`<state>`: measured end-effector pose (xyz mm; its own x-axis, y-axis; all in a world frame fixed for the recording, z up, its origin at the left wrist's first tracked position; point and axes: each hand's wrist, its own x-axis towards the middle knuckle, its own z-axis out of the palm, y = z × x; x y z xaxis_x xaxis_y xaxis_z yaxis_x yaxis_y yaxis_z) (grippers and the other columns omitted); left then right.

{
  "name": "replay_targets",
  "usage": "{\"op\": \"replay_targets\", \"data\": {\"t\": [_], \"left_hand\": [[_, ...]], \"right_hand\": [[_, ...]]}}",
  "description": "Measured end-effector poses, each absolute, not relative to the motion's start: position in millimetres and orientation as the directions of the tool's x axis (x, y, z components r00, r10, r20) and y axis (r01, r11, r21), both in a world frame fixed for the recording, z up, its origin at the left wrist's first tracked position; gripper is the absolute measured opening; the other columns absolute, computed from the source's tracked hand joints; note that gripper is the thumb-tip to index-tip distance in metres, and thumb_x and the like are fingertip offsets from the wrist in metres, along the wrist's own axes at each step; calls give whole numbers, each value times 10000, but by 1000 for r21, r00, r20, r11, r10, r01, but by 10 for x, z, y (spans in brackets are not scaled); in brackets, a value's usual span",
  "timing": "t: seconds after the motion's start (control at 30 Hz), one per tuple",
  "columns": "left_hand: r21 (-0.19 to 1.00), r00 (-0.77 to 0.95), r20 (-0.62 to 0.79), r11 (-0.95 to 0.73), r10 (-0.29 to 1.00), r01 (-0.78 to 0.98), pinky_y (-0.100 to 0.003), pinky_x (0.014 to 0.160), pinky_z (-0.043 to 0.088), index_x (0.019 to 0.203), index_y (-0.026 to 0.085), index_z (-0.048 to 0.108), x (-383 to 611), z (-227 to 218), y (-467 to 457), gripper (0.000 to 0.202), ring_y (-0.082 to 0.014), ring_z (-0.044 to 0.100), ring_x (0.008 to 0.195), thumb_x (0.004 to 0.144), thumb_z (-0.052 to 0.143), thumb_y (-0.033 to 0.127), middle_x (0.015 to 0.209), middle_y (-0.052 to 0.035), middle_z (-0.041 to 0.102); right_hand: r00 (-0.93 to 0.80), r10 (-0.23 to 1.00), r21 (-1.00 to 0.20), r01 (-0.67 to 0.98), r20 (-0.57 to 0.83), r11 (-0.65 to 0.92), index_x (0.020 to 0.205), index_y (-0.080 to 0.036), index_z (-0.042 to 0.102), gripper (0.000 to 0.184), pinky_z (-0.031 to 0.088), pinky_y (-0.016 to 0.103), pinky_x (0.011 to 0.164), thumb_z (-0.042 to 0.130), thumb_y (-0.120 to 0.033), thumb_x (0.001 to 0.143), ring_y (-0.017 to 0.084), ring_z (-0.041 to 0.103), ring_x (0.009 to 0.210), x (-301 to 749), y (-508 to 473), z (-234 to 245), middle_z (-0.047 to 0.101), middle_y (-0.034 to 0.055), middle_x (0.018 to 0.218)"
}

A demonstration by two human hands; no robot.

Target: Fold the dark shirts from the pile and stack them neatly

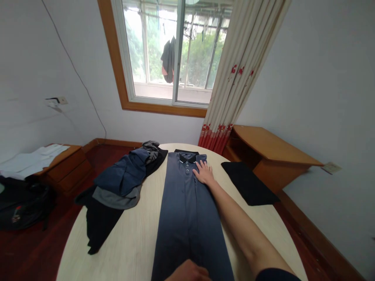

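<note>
A dark grey-blue polo shirt (178, 203) lies lengthwise on the round table, its sides folded in to make a long strip. Its black collar with white edging and its buttons face up at the far end. My right hand (204, 172) rests flat on the shirt just below the collar's right side, fingers spread. At the bottom edge of the view, my left hand (189, 271) is over the lower part of the shirt. Its fingers look curled, and their tips are hidden, so any hold on the cloth does not show.
Loose dark and grey clothes (123, 175) are heaped on the table's left. A folded black garment (249, 183) lies on the right, overlapping the table (140, 238) edge. Beyond are a wooden desk (275, 146), a curtain (234, 78), a nightstand (68, 168) and a black bag (23, 203).
</note>
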<state>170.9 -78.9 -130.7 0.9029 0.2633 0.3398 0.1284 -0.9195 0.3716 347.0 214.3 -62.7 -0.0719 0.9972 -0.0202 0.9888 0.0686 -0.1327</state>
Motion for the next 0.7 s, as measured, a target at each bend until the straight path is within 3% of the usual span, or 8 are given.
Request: {"op": "replay_targets", "data": {"t": [0.13, 0.3, 0.53, 0.63, 0.7], "left_hand": [[233, 858, 435, -954, 274, 187, -258, 486, 300, 752, 205, 610, 1689, -1273, -687, 277, -90, 502, 596, 945, 629, 403, 588, 58, 585], [192, 819, 478, -948, 317, 255, -267, 614, 349, 925, 271, 685, 1615, -1270, -544, 145, -94, 544, 680, 957, 620, 397, 671, 72, 655], [367, 665, 560, -868, 494, 336, -301, 818, 441, 888, 232, 674, 1530, -884, -553, 201, -125, 625, 758, 952, 601, 408, 757, 14, 718], [478, 568, 520, -768, 638, 426, -396, 991, 441, 959, 223, 676, 1408, -607, -538, 146, -176, 656, 926, 944, 575, 328, 945, -37, 745], [491, 526, 441, -686, 727, 537, -481, 1078, 400, 1081, 231, 669, 1302, -502, -479, 185, -225, 631, 1101, 936, 573, 293, 1148, -69, 722]], "right_hand": [[-107, 994, -90, 990, -32, 104, 1570, -337, 267, 715, 70, 688, 1147, 252, -694, 950, 398, 77, 1515, 3426, 2300, -562, 98, 43, 1675], [-117, 992, -154, 982, -55, 108, 1577, -320, 248, 764, 52, 696, 1145, 239, -732, 933, 394, 71, 1515, 3447, 2526, -554, 140, 55, 1668], [-45, 999, -310, 949, 23, 50, 1583, -281, 234, 750, 95, 675, 1156, 255, -692, 957, 361, 97, 1519, 3522, 2622, -517, 160, 81, 1662], [10, 995, -323, 946, 101, 23, 1581, -246, 249, 670, 94, 639, 1176, 192, -587, 1008, 337, 123, 1519, 3526, 2393, -457, 189, 83, 1655], [-36, 993, -281, 957, 116, 67, 1570, -224, 290, 669, 77, 631, 1182, 239, -581, 1006, 346, 131, 1516, 3491, 2094, -455, 210, 89, 1648]]}}
